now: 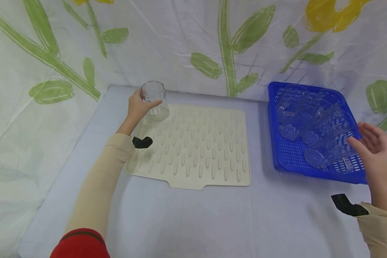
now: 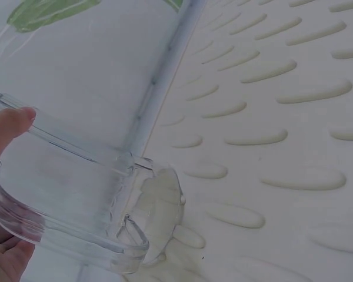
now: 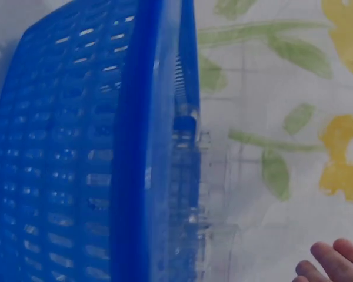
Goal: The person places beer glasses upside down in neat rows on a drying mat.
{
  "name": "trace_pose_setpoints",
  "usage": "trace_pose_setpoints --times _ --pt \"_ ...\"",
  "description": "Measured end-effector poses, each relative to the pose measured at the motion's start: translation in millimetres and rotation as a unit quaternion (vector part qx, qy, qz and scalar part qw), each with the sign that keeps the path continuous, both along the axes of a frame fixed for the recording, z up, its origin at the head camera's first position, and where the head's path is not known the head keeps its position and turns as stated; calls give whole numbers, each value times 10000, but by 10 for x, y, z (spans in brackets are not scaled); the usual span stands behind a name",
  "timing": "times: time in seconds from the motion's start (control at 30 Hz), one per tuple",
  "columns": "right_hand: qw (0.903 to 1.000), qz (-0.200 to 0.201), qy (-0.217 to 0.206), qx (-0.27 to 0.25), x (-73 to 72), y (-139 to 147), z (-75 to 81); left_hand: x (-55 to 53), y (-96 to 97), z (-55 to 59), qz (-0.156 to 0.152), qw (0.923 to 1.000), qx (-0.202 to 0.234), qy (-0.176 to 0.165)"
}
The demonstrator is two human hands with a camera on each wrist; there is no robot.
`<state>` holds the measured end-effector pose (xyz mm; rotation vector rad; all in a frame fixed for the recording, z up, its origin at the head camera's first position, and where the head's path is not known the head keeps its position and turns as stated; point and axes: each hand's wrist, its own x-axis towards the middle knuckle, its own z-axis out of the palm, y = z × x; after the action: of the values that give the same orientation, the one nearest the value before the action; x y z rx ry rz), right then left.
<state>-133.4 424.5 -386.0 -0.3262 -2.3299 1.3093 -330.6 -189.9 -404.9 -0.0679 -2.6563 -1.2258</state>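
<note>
My left hand [image 1: 139, 107] holds a clear drinking glass [image 1: 158, 110] at the back left corner of a cream drying mat [image 1: 200, 143]. In the left wrist view, the thumb and fingers grip the glass [image 2: 70, 176] near its rim, and its thick base overlaps the ridged mat [image 2: 294, 217]. My right hand [image 1: 378, 154] is at the right side of a blue plastic basket [image 1: 274, 143], fingers spread and relaxed, nothing in them. Inside the basket lie several clear glasses [image 1: 316, 156]. The right wrist view shows only fingertips [image 3: 338, 261] beyond the basket rim [image 3: 147, 147].
The mat and the basket stand apart on a table with a pale cloth [image 1: 187, 222]. Behind them hangs a white sheet [image 1: 174, 53] with green leaves and yellow flowers, close along the table's back edge.
</note>
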Motion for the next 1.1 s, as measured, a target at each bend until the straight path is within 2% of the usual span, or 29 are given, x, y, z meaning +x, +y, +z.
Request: trace_pose_setpoints --times 0.1,0.33,0.5,0.63,0.9,0.97,1.1 --pt "9999 -158 -44 -28 -19 77 -77 3 2 21 -34 10000 -14 12" --pt "9984 -545 -136 15 -41 95 -111 -9 -12 40 -100 9999 -43 2" --pt "9953 -859 -348 281 -44 119 -158 -11 -14 56 -251 9996 -88 79" --pt "9929 -993 -483 434 -68 180 -235 -7 -14 70 -255 9994 -212 89" --pt "9930 -1050 -44 535 -178 527 -608 -10 -17 95 -290 9994 -171 93" --pt "9923 -1087 -21 585 -202 578 -657 -10 -14 101 -305 9994 -139 78" --pt "9925 -1180 4 324 -214 550 -647 -14 -18 92 -293 9995 -76 20"
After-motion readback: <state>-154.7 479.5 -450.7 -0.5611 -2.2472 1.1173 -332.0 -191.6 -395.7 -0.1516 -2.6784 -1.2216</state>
